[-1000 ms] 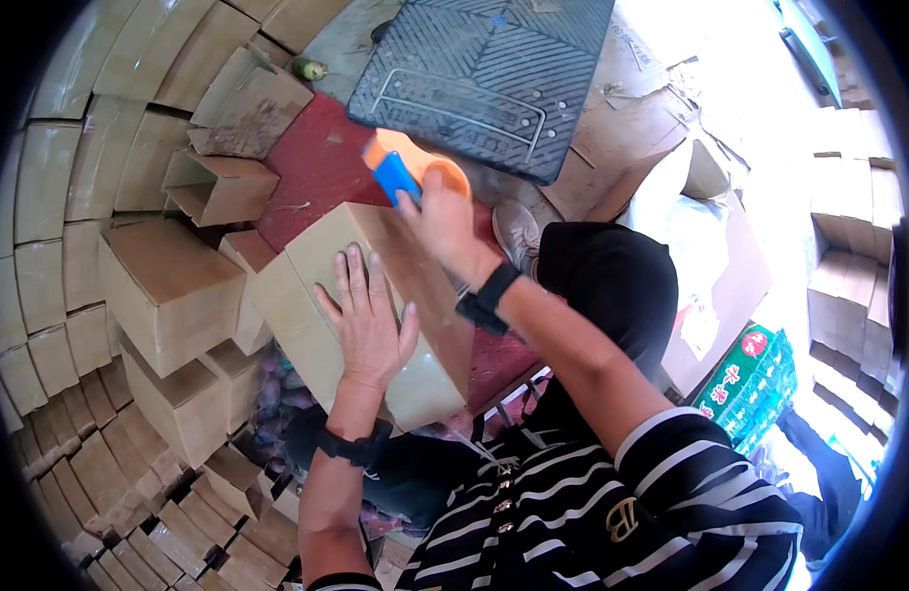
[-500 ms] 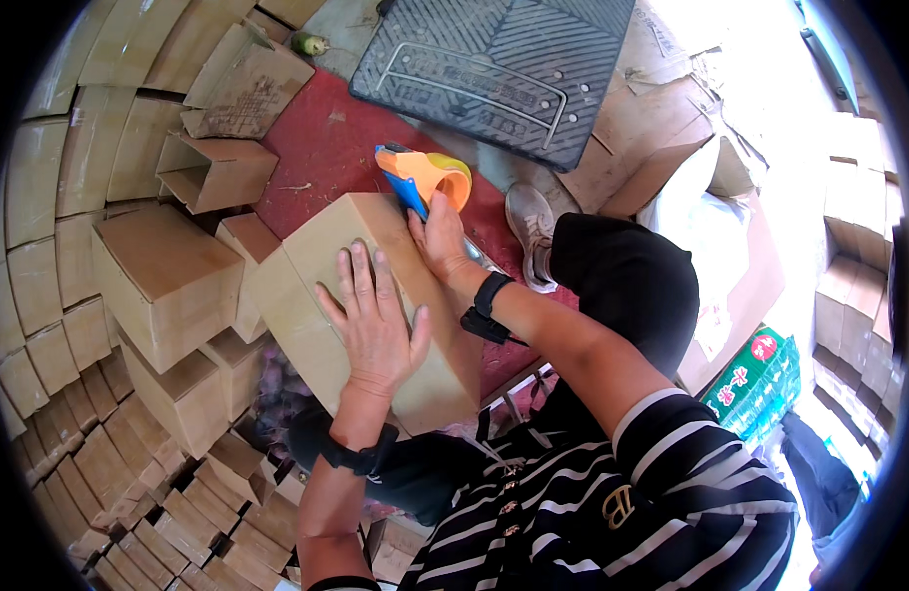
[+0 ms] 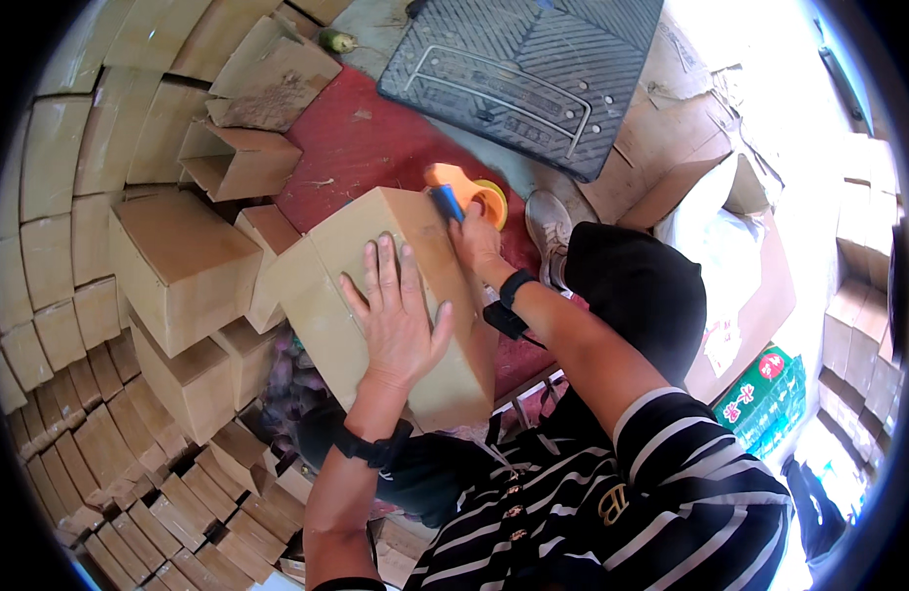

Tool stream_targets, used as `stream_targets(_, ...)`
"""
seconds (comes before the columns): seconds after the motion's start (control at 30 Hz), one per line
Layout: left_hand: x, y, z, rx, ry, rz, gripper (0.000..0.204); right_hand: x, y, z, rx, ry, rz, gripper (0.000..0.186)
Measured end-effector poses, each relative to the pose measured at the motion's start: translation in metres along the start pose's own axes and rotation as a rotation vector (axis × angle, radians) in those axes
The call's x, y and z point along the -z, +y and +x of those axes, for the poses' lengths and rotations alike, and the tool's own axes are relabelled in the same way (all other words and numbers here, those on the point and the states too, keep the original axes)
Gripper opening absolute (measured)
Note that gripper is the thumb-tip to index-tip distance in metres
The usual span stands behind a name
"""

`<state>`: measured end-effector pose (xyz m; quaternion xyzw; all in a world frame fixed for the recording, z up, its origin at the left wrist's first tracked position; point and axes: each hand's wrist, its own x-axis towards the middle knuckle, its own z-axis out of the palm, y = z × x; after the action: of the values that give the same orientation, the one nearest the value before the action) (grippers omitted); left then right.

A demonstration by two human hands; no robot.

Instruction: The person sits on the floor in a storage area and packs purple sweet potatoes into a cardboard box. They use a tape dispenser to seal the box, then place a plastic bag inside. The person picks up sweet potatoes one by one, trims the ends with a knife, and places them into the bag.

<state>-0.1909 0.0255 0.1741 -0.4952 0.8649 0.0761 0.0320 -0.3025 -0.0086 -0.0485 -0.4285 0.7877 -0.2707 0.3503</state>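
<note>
A closed cardboard box [image 3: 326, 286] stands tilted in front of me, its top seam running lengthwise. My left hand [image 3: 395, 320] lies flat on that top face, fingers spread, palm down. At the box's far right edge, my right hand [image 3: 477, 239] is wrapped round the blue handle of an orange tape dispenser [image 3: 461, 187]. A yellow roll shows at the dispenser's right side. Its cutting end is close to the box's right-hand side; whether tape is stuck there, I cannot tell.
Empty and closed cartons [image 3: 184, 266] crowd the left, with stacked cartons behind them. A black ribbed platform [image 3: 514, 79] lies beyond the red floor sheet [image 3: 356, 138]. Right of my knee [image 3: 637, 295] are an open carton holding a white bag [image 3: 715, 231] and a green box [image 3: 765, 399].
My right hand has turned the tape dispenser and shifted it slightly nearer me along the box's right edge. My left hand stays flat on the box. The whole view has shifted a little.
</note>
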Motion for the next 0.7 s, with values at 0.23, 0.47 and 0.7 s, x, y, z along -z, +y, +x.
stream_targets(0.23,0.003,0.002,0.002,-0.029,0.078,-0.017,0.078,0.036,0.014,0.021,-0.094,0.111,0.369,0.047)
stream_targets(0.47,0.001,-0.008,-0.013,-0.023,0.161,-0.047,0.076,0.132,-0.073,-0.014,-0.061,-0.473,1.093,0.035)
stream_targets(0.7,0.035,-0.027,-0.06,0.199,0.369,-0.386,0.073,0.189,-0.087,-0.052,0.086,-0.625,0.944,0.038)
